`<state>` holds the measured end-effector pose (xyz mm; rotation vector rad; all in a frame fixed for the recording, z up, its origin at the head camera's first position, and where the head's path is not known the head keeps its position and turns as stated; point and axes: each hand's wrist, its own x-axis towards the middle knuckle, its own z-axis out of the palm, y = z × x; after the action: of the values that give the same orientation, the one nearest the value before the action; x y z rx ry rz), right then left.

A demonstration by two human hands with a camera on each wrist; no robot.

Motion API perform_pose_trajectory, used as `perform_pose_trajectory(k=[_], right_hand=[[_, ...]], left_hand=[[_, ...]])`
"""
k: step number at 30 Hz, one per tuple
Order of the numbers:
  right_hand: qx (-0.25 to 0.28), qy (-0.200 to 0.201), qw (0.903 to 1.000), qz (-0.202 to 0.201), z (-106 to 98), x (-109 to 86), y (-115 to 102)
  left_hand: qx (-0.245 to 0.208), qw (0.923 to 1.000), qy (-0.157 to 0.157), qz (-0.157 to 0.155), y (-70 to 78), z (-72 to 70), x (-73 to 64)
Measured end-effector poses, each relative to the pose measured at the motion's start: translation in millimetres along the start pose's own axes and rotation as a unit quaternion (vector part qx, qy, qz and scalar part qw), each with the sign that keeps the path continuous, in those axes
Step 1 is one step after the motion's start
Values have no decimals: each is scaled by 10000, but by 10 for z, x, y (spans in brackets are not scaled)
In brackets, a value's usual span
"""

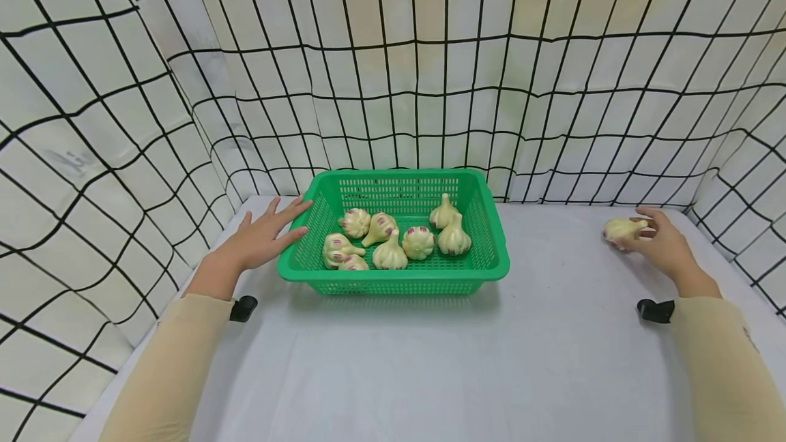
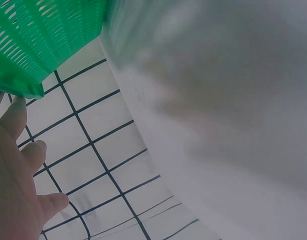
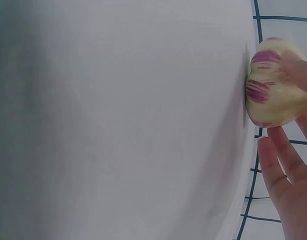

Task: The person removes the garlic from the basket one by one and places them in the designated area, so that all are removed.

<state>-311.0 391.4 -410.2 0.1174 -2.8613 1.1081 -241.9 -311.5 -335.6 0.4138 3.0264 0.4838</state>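
Note:
A green plastic basket (image 1: pixel 393 274) stands on the white table with several garlic bulbs (image 1: pixel 389 253) inside, pale with purple streaks. At its left end my left hand (image 1: pixel 258 237) is spread, fingers fairly straight, fingertips at the rim. In the left wrist view, the fingers of that hand (image 2: pixel 16 170) lie beside the basket wall (image 2: pixel 53 35). Far to the right, my right hand (image 1: pixel 666 247) pinches a single garlic bulb (image 1: pixel 621 230) between thumb and fingers. Close up in the right wrist view, this bulb (image 3: pixel 268 92) is at the table surface; I cannot tell whether it touches.
Behind and on both sides rise white walls covered by black netting (image 1: pixel 417 94). The white tabletop (image 1: pixel 430 360) extends in front of the basket and between it and my right hand. A small black device (image 1: pixel 243 308) sits at my left wrist, another (image 1: pixel 656 311) at my right.

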Motion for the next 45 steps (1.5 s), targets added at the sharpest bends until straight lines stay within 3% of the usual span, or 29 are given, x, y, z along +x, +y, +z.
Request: perform_pose_trajectory(k=[22, 34, 45], right_hand=[[61, -522, 9972, 525, -54, -31, -11], [-115, -660, 9975, 241, -67, -27, 15], [-10, -703, 9972, 249, -78, -15, 15]], left_hand=[[-49, 10000, -4, 35, -10, 7, 8], [-7, 10000, 9, 10, -14, 6, 7], [5, 10000, 18, 37, -32, 13, 15]])
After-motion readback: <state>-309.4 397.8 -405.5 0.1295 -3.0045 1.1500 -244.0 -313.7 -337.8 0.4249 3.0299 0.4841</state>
